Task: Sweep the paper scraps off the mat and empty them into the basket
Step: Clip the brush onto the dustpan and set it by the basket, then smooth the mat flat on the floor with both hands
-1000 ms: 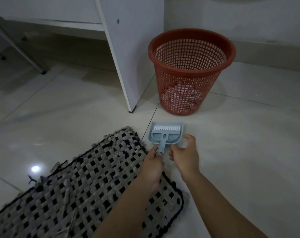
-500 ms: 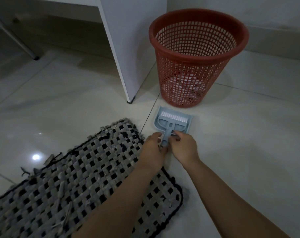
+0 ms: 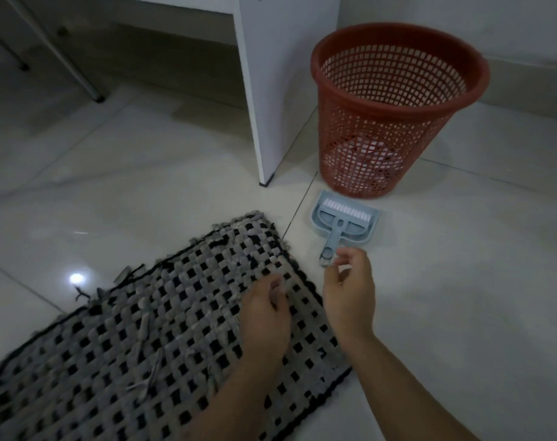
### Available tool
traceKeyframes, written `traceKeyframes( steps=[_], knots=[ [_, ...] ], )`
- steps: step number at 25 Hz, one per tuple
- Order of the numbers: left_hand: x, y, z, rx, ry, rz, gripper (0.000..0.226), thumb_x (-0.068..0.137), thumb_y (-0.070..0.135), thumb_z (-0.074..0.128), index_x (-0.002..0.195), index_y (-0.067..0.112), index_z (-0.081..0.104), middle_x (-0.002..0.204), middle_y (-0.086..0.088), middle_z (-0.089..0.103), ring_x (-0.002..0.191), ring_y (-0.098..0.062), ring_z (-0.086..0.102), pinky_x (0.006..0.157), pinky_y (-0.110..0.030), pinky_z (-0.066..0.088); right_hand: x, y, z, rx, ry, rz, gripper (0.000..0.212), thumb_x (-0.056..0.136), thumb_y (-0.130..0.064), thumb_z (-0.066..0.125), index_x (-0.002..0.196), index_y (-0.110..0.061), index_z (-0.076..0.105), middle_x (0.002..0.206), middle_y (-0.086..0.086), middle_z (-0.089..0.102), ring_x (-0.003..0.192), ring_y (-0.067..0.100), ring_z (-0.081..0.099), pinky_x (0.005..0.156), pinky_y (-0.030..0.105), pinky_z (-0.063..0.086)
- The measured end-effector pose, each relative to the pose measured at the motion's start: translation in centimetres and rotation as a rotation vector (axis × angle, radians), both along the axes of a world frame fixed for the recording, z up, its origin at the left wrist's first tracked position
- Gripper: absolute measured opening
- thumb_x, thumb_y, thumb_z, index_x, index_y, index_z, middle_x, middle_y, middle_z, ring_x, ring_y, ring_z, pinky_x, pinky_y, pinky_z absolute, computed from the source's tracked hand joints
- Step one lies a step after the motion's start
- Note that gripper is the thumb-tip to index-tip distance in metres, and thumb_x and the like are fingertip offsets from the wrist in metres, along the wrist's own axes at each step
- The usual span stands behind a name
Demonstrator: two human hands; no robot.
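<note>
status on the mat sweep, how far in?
Barely started. Done: nothing swept; pale paper scraps lie on the black-and-grey woven mat. In hand: nothing; the blue dustpan with its brush sits on the tile before the red mesh basket; right hand is near its handle, left hand over the mat. Left: sweep, empty.

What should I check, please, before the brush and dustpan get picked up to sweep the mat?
1. Brush nested in dustpan on the floor: ok.
2. Right hand beside the handle, holding nothing: ok.
3. Left hand free over the mat: ok.
4. Basket upright, close behind the dustpan: ok.
5. Paper scraps among the mat's weave: cannot tell.
</note>
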State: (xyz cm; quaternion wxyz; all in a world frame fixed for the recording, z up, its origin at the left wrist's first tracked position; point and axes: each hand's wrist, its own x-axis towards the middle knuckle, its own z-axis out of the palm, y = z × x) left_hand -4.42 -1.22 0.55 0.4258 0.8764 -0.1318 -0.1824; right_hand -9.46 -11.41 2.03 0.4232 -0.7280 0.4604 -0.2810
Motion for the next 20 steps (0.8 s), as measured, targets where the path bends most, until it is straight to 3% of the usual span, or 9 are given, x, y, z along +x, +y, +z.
traceKeyframes(
  steps=[3,5,6,7,8,10,12,15,20],
  knots=[
    [-0.8,5.4,-0.4,0.298,-0.103,0.275,0.032,0.09,0.015,0.05,0.12,0.019,0.058,0.138,-0.008,0.049,0.127,-0.029,0.041,0.107,-0.048,0.034,-1.0,4.8,-1.2,-0.195,0.044,0.425,0.019,0.087,-0.021,0.047,0.102,-0.019,0.058,0.099,-0.001,0.06,0.079,0.014,0.057,0.067,0.031,0.05],
    [-1.0,8.6,0.1,0.548,0.101,0.452,0.043,0.088,0.034,0.051,0.131,0.031,0.045,0.154,-0.009,0.018,0.14,-0.035,0.016,0.112,-0.055,0.017,-0.8,7.1,-2.6,-0.394,0.293,0.733,0.039,0.081,-0.043,0.039,0.115,-0.031,0.054,0.124,-0.003,0.055,0.11,0.016,0.049,0.091,0.043,0.047],
    [-1.0,10.0,0.4,0.619,0.251,0.495,0.058,0.085,0.049,0.05,0.139,0.039,0.031,0.158,-0.009,0.0,0.143,-0.037,0.002,0.112,-0.059,0.012,-0.7,8.0,-3.1,-0.427,0.434,0.843,0.053,0.075,-0.056,0.033,0.124,-0.04,0.044,0.143,-0.005,0.038,0.13,0.018,0.029,0.107,0.053,0.029],
    [-1.0,11.1,0.5,0.659,0.362,0.492,0.074,0.079,0.065,0.046,0.143,0.045,0.014,0.157,-0.009,-0.015,0.143,-0.038,-0.008,0.111,-0.062,0.008,-0.5,8.6,-3.4,-0.39,0.543,0.917,0.067,0.068,-0.066,0.027,0.132,-0.047,0.028,0.153,-0.009,0.01,0.139,0.02,0.002,0.113,0.055,-0.002],
    [-0.9,12.1,0.4,0.688,0.418,0.465,0.086,0.072,0.076,0.04,0.143,0.049,0.0,0.155,-0.008,-0.024,0.142,-0.039,-0.016,0.11,-0.064,0.006,-0.3,9.1,-3.8,-0.34,0.615,0.96,0.075,0.065,-0.072,0.024,0.136,-0.05,0.013,0.15,-0.012,-0.013,0.137,0.019,-0.021,0.104,0.05,-0.026],
    [-0.4,13.4,-0.1,0.708,0.414,0.381,0.092,0.066,0.084,0.035,0.14,0.052,-0.009,0.154,-0.006,-0.031,0.141,-0.04,-0.022,0.109,-0.066,0.004,0.1,9.6,-4.2,-0.305,0.706,0.97,0.077,0.071,-0.075,0.032,0.135,-0.052,-0.002,0.148,-0.012,-0.028,0.129,0.019,-0.038,0.087,0.04,-0.04],
    [0.8,14.2,-0.3,0.677,0.369,0.318,0.092,0.065,0.083,0.038,0.141,0.053,-0.004,0.153,-0.003,-0.032,0.139,-0.041,-0.024,0.107,-0.069,0.002,0.7,10.1,-4.1,-0.28,0.748,0.941,0.075,0.078,-0.069,0.042,0.136,-0.052,-0.003,0.151,-0.007,-0.025,0.13,0.021,-0.038,0.089,0.041,-0.04],
    [3.8,15.7,-0.2,0.641,0.309,0.243,0.091,0.066,0.08,0.045,0.142,0.053,0.003,0.154,-0.001,-0.03,0.139,-0.041,-0.025,0.105,-0.071,-0.002,2.7,11.7,-3.7,-0.252,0.781,0.892,0.073,0.08,-0.066,0.043,0.137,-0.05,0.0,0.153,-0.004,-0.022,0.134,0.027,-0.032,0.104,0.057,-0.025],
    [10.7,18.9,0.3,0.605,0.224,0.073,0.086,0.068,0.074,0.053,0.14,0.054,0.012,0.156,0.002,-0.025,0.14,-0.04,-0.025,0.106,-0.069,-0.006,7.2,15.8,-3.3,-0.199,0.848,0.77,0.07,0.081,-0.067,0.04,0.137,-0.047,0.004,0.153,0.001,-0.021,0.135,0.036,-0.027,0.106,0.065,-0.012]
  ],
)
